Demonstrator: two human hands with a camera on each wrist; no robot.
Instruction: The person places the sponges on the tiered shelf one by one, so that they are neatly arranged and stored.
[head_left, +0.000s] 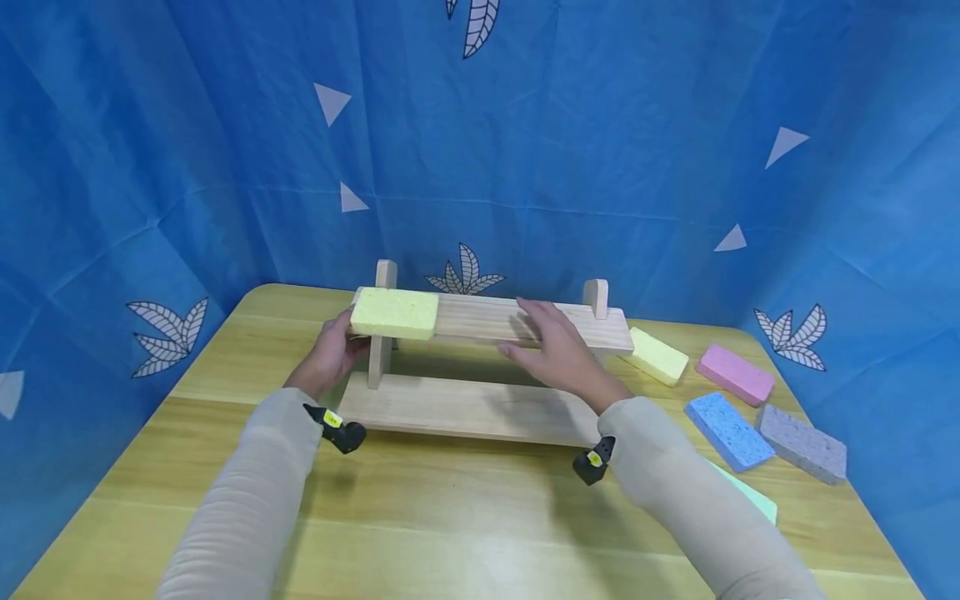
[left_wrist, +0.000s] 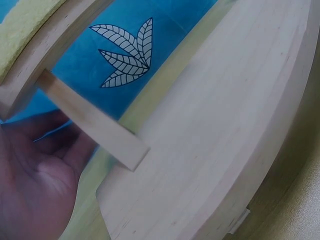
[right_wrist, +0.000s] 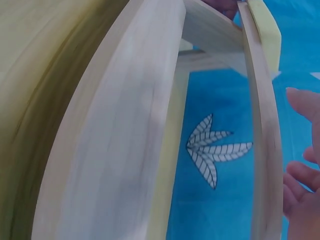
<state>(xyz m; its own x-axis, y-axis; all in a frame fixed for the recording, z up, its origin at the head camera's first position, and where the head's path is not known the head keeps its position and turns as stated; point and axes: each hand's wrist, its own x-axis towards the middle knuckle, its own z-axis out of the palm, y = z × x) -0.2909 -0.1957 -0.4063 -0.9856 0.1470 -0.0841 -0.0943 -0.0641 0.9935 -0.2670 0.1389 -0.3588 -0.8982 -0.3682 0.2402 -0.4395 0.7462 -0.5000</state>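
A two-tier wooden rack (head_left: pixel 468 408) stands on the table, with a yellow sponge (head_left: pixel 395 312) lying flat at the left end of its upper shelf. At that end, my left hand (head_left: pixel 327 357) grips the rack, its fingers reaching under the upper shelf and behind the side post (left_wrist: pixel 95 120). Part of its thumb side is hidden by the shelf in the left wrist view. My right hand (head_left: pixel 558 350) hovers in front of the upper shelf's right half, thumb and fingers spread, holding nothing. In the right wrist view its fingertips (right_wrist: pixel 295 97) show beside the shelf board.
Right of the rack lie several sponges: another yellow sponge (head_left: pixel 657 357), a pink sponge (head_left: pixel 736 374), a blue sponge (head_left: pixel 729 431), a grey sponge (head_left: pixel 802 442) and a green sponge (head_left: pixel 757 496), partly hidden by my right sleeve. A blue curtain (head_left: pixel 525 150) hangs behind the table.
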